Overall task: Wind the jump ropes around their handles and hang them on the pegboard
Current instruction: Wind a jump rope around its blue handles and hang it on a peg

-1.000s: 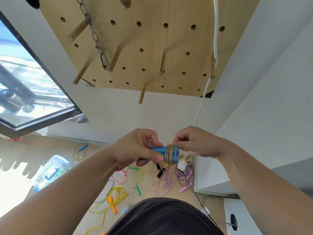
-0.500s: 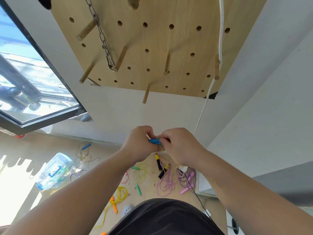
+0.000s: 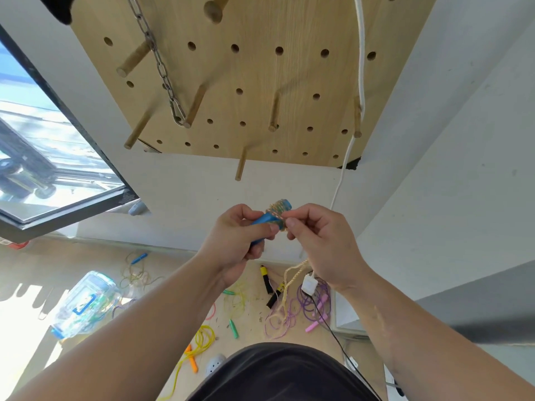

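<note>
Gripped the blue handle (image 3: 267,220) in the left hand (image 3: 236,244), with fingers curled round its lower end. Pinched the beige rope (image 3: 278,210) against the coil wound at the handle's top with the right hand (image 3: 317,241). Held both up before the white wall (image 3: 202,183), below the pegboard (image 3: 260,82). Let a loose tail (image 3: 291,274) dangle over other jump ropes (image 3: 205,338) on the floor (image 3: 95,256)
</note>
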